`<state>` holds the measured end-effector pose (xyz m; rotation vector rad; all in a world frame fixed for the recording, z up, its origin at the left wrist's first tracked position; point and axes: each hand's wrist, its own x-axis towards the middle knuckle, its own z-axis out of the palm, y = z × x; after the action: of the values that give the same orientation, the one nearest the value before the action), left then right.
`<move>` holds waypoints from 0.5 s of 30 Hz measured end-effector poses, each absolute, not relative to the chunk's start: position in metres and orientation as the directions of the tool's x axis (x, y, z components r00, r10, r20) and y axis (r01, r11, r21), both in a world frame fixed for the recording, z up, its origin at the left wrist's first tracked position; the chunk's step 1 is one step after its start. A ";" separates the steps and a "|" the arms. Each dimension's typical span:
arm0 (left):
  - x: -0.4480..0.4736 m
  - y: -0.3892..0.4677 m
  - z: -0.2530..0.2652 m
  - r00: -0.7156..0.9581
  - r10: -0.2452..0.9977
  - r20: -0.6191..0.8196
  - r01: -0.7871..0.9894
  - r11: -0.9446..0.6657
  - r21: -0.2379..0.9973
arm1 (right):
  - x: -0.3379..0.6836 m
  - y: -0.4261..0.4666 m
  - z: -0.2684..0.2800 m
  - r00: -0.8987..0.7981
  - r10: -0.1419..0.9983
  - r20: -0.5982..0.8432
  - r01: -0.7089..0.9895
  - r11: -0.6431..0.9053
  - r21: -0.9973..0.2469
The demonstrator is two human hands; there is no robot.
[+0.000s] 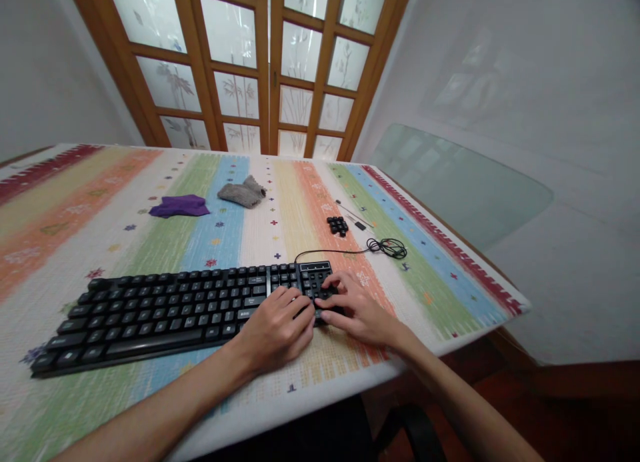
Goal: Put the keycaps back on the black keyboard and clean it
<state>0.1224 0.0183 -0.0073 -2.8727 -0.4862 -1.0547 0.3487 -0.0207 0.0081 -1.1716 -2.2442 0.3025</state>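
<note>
A long black keyboard [165, 309] lies at a slant near the table's front edge. Over its right end, my left hand [280, 322] is curled, fingers close together and resting on the keys. My right hand [355, 309] reaches in from the right with bent fingers at the number pad [313, 285]. Its thumb and a fingertip come close together there; whatever lies between them is too small to make out. Some of the number pad is covered by my hands. Beyond it sits a small cluster of loose black keycaps [337, 225].
A coiled black cable [387, 248] runs from the keyboard's back. Beside the keycaps lie a thin rod [354, 213] and a small black piece [360, 227]. A purple cloth [180, 206] and a grey cloth [243, 193] lie farther back on the striped tablecloth [425, 275].
</note>
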 end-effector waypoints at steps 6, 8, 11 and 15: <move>0.121 0.019 -0.006 0.721 0.272 0.637 0.304 -0.951 0.061 | 0.384 -0.006 0.005 -0.182 0.845 0.503 0.675 0.479 -0.561; 0.120 0.019 -0.007 0.748 0.248 0.616 0.283 -0.958 0.042 | 0.395 0.003 0.005 -0.123 0.847 0.518 0.699 0.444 -0.561; 0.121 0.019 -0.010 0.793 0.225 0.567 0.261 -0.965 0.017 | 0.407 0.018 0.008 -0.097 0.846 0.524 0.741 0.413 -0.530; 0.122 0.017 -0.013 0.809 0.249 0.532 0.292 -0.956 0.004 | 0.421 0.043 0.009 -0.113 0.833 0.541 0.807 0.395 -0.440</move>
<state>0.1224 0.0174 -0.0131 -2.9138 -0.4366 -0.8412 0.4206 0.0435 0.0088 -1.4063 -1.9081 0.0453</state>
